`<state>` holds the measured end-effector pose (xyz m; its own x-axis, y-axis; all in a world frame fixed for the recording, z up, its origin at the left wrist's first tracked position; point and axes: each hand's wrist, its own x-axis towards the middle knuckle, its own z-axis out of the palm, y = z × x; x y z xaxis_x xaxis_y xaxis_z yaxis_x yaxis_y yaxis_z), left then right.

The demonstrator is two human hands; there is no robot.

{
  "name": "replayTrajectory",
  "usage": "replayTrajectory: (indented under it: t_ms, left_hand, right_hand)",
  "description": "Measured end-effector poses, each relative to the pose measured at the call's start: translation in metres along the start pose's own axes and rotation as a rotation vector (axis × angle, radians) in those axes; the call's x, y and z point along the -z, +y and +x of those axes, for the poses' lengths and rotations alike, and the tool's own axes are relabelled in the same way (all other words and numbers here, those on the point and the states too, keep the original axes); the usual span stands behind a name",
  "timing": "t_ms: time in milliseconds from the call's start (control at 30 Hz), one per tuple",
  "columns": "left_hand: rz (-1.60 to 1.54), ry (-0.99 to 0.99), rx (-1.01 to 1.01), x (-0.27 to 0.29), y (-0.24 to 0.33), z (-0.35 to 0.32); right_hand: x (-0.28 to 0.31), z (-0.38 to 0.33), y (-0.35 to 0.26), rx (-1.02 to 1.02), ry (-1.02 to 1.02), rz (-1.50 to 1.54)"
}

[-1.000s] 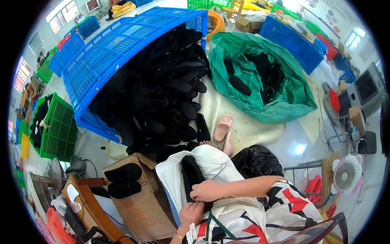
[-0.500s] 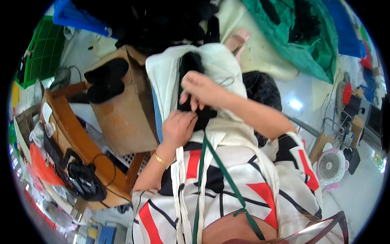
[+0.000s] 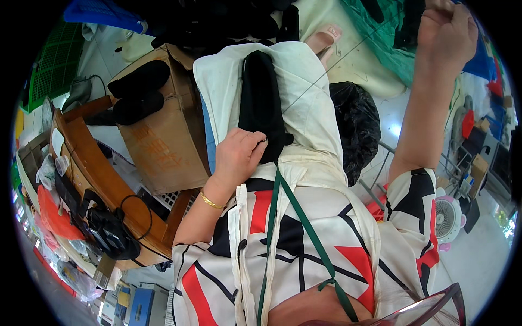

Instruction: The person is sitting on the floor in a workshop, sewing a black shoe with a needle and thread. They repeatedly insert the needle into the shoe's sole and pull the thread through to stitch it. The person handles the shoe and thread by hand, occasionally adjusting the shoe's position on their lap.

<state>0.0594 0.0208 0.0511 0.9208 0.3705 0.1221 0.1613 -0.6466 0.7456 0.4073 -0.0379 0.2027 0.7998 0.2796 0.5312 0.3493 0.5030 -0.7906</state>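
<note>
A black cloth shoe (image 3: 260,100) lies lengthwise on the white cloth (image 3: 307,127) over my lap, its opening facing up. My left hand (image 3: 236,155) grips the near end of the shoe, thumb and fingers pinched at its edge. Far out at the upper right, my right hand (image 3: 448,35) is raised with fingers closed. A thin dark thread (image 3: 322,77) runs taut from the shoe's right side up toward that hand. Whether a needle is in the right fingers cannot be made out.
Left of my lap stands a cardboard box (image 3: 157,149) with two black shoes (image 3: 139,79) on it, beside a wooden bench (image 3: 98,174). A black plastic bag (image 3: 356,130) sits to the right. Dark shoes (image 3: 217,24) are heaped ahead, near a green sack (image 3: 402,68).
My right hand has left the shoe and swung up and far to the right, drawing the thread out straight. My left hand stays on the shoe's near end.
</note>
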Motion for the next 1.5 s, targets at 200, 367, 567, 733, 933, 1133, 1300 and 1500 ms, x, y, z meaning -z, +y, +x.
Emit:
replayTrajectory:
  t_ms: [200,367,567,733,933,1133,1300,1500]
  left_hand:
    - [-0.034,-0.043,0.048,0.001,-0.003,0.0]
    - [-0.045,0.019,0.118,-0.003,0.001,-0.003]
    - [0.031,0.063,0.15,-0.008,0.0,-0.012]
    - [-0.004,0.113,0.115,-0.013,-0.003,-0.013]
    - [-0.002,0.123,0.105,-0.014,-0.004,-0.014]
    - [-0.003,0.127,0.095,-0.013,-0.004,-0.013]
    - [-0.001,0.138,0.091,-0.014,-0.005,-0.014]
    - [0.005,0.147,0.069,-0.014,-0.005,-0.012]
  right_hand:
    - [-0.001,-0.104,0.036,-0.722,-0.557,-0.282]
    - [0.0,-0.198,0.035,-1.093,-1.156,-0.457]
    - [0.015,-0.226,0.022,-0.68,-1.287,-0.592]
    - [0.017,-0.235,0.016,-0.559,-1.273,-0.647]
    - [0.016,-0.234,0.015,-0.547,-1.311,-0.676]
    - [0.015,-0.232,0.016,-0.553,-1.357,-0.705]
    - [0.013,-0.23,0.015,-0.551,-1.329,-0.668]
    - [0.011,-0.232,0.019,-0.533,-1.344,-0.678]
